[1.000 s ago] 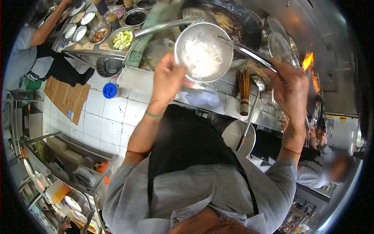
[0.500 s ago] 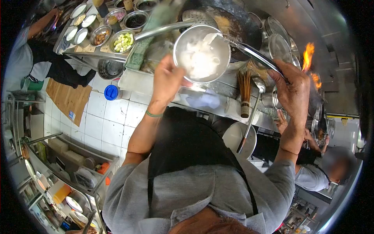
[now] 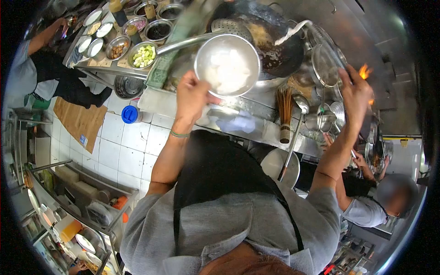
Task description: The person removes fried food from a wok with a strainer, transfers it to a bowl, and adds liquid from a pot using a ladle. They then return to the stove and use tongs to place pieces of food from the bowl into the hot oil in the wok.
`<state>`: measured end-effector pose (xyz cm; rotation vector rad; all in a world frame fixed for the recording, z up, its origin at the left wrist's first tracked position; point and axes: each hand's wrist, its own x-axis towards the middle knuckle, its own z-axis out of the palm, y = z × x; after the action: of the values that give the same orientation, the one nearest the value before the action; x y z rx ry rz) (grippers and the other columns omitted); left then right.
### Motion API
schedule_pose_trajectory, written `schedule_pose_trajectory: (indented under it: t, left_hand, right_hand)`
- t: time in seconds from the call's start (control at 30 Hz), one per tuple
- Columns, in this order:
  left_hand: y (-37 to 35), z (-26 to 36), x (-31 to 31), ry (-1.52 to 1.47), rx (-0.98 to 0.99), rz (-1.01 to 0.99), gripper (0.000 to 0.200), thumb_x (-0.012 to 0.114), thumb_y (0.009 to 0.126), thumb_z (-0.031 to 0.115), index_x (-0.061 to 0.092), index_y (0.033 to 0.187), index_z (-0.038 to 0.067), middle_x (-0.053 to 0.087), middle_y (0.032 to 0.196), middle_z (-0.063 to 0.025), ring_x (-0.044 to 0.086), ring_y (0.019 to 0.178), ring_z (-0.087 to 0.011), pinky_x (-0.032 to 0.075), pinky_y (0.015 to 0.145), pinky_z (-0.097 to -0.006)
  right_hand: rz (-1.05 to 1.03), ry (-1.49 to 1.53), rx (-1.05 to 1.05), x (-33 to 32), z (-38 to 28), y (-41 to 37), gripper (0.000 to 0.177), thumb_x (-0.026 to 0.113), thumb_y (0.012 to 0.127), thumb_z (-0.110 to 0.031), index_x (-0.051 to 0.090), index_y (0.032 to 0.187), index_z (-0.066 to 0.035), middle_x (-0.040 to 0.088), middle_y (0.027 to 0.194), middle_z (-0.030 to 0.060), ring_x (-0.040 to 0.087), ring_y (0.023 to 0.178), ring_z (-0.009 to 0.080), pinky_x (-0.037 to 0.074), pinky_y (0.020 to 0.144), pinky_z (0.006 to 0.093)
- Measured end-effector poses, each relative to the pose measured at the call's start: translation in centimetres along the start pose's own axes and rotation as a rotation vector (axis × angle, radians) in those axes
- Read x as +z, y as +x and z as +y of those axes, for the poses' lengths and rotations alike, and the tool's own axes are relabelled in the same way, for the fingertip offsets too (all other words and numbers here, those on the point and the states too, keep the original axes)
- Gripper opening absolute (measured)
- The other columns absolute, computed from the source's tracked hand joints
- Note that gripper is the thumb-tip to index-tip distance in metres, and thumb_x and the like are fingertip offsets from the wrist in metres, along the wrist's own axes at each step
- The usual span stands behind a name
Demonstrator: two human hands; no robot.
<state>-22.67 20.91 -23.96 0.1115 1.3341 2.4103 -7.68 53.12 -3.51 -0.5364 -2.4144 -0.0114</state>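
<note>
My left hand point(image 3: 192, 96) grips the rim of a metal bowl point(image 3: 201, 82) that holds a pile of white pieces point(image 3: 229, 71). Closed around the handle of metal tongs point(image 3: 327, 46), my right hand point(image 3: 356, 94) is raised to the right of the wok point(image 3: 279, 64). From the tongs' tip hangs a pale, slightly blurred strip point(image 3: 291, 34), over the wok's far right side. The wok is dark inside, with brown patches. A perforated skimmer point(image 3: 231, 30) rests across its left edge, handle pointing left.
Bowls of ingredients, including chopped green pieces point(image 3: 144, 55), stand on the left counter. A bamboo brush point(image 3: 283, 114) and a ladle point(image 3: 300, 103) lie in front of the wok. Flames point(image 3: 365, 71) burn at right. One co-worker point(image 3: 366, 208) is at right, another point(image 3: 23, 68) at left.
The tongs have lifted out of the bowl, up and to the right, with a white strip at the tip. My left hand has shifted the bowl slightly left. The flames look smaller.
</note>
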Motion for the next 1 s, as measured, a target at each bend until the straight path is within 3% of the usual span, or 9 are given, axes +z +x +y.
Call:
schedule_pose_trajectory:
  t: [0.07, 0.2, 0.3, 0.4, 0.47, 0.53, 0.67, 0.87, 1.0]
  left_hand:
    - [-0.1, 0.2, -0.9, 0.005, 0.025, 0.018, 0.006, 0.054, 0.086, -0.005, 0.051, 0.09, 0.0, 0.066, 0.088, -0.0183, 0.071, 0.064, -0.0235, 0.064, 0.051, -0.0308]
    - [-0.3, 1.1, -2.1, 0.025, 0.009, 0.029, 0.006, 0.054, 0.087, -0.004, 0.051, 0.09, 0.0, 0.067, 0.09, -0.0204, 0.071, 0.064, -0.0258, 0.064, 0.051, -0.033]
    - [-0.7, 1.4, -2.7, -0.001, 0.02, 0.039, 0.006, 0.054, 0.088, -0.003, 0.05, 0.089, 0.001, 0.066, 0.089, -0.0195, 0.071, 0.063, -0.0259, 0.064, 0.051, -0.0336]
    - [-1.2, 1.8, -3.5, -0.035, 0.042, 0.07, 0.009, 0.056, 0.087, -0.003, 0.049, 0.087, 0.002, 0.066, 0.088, -0.0185, 0.071, 0.063, -0.0257, 0.064, 0.051, -0.0334]
    - [-1.9, 2.2, -3.5, -0.037, 0.05, 0.076, 0.01, 0.056, 0.087, -0.004, 0.048, 0.086, 0.002, 0.065, 0.087, -0.0175, 0.071, 0.064, -0.0252, 0.064, 0.051, -0.0331]
    - [-2.0, 2.7, -2.9, -0.038, 0.077, 0.058, 0.012, 0.056, 0.087, -0.005, 0.047, 0.085, 0.002, 0.065, 0.085, -0.0163, 0.071, 0.064, -0.0244, 0.064, 0.051, -0.0328]
    - [-2.3, 3.3, -2.3, 0.017, 0.085, 0.026, 0.011, 0.055, 0.088, -0.005, 0.047, 0.085, 0.002, 0.063, 0.085, -0.0152, 0.069, 0.063, -0.0214, 0.064, 0.051, -0.0311]
    - [-2.4, 3.8, -2.3, 0.037, 0.078, -0.018, 0.011, 0.055, 0.088, -0.005, 0.046, 0.086, 0.001, 0.062, 0.087, -0.0154, 0.068, 0.062, -0.0202, 0.064, 0.051, -0.0308]
    - [-1.4, 2.8, -3.2, 0.023, 0.046, 0.031, 0.011, 0.055, 0.087, -0.005, 0.046, 0.087, 0.002, 0.061, 0.084, -0.0132, 0.068, 0.062, -0.0205, 0.064, 0.05, -0.0315]
  right_hand:
    - [-0.079, -0.123, -0.016, 3.2, 1.6, -0.2, 0.038, 0.072, 0.086, -0.038, 0.075, 0.107, -0.007, 0.072, 0.097, 0.0203, 0.071, 0.087, 0.0363, 0.054, 0.078, 0.0418]
    - [-0.387, -0.14, 0.132, 11.4, 5.2, -0.6, 0.044, 0.068, 0.086, -0.049, 0.075, 0.109, -0.012, 0.071, 0.096, 0.0217, 0.069, 0.094, 0.0386, 0.053, 0.083, 0.0452]
    - [-0.292, -0.297, 0.12, 13.9, 5.2, -0.9, 0.048, 0.068, 0.086, -0.05, 0.074, 0.11, -0.01, 0.071, 0.098, 0.0232, 0.068, 0.096, 0.0385, 0.053, 0.084, 0.0445]
    - [-0.141, -0.087, -0.065, 10.3, 3.5, 0.7, 0.045, 0.069, 0.087, -0.045, 0.073, 0.11, -0.007, 0.071, 0.099, 0.0234, 0.069, 0.093, 0.039, 0.054, 0.082, 0.043]
    - [-0.247, 0.069, -0.077, 5.0, -2.4, 1.0, 0.037, 0.071, 0.087, -0.035, 0.073, 0.108, -0.005, 0.071, 0.101, 0.0217, 0.07, 0.089, 0.0376, 0.055, 0.078, 0.0398]
    - [-0.316, 0.121, -0.311, 2.1, -6.4, 0.5, 0.03, 0.073, 0.085, -0.027, 0.073, 0.105, -0.005, 0.072, 0.097, 0.0191, 0.071, 0.084, 0.0361, 0.056, 0.073, 0.0396]
    - [-0.445, 0.058, -0.531, 0.9, -12.9, -1.7, 0.024, 0.075, 0.081, -0.019, 0.073, 0.1, -0.005, 0.072, 0.088, 0.0137, 0.07, 0.074, 0.0323, 0.055, 0.065, 0.0411]
    - [-0.456, 0.134, -0.53, 1.6, -14.0, -2.2, 0.021, 0.075, 0.08, -0.014, 0.073, 0.099, -0.006, 0.071, 0.082, 0.0121, 0.068, 0.066, 0.0309, 0.053, 0.06, 0.042]
    - [-0.298, 0.218, -0.437, 0.1, -12.9, -1.9, 0.023, 0.076, 0.078, -0.01, 0.074, 0.1, -0.005, 0.071, 0.083, 0.0155, 0.069, 0.068, 0.0312, 0.052, 0.062, 0.039]
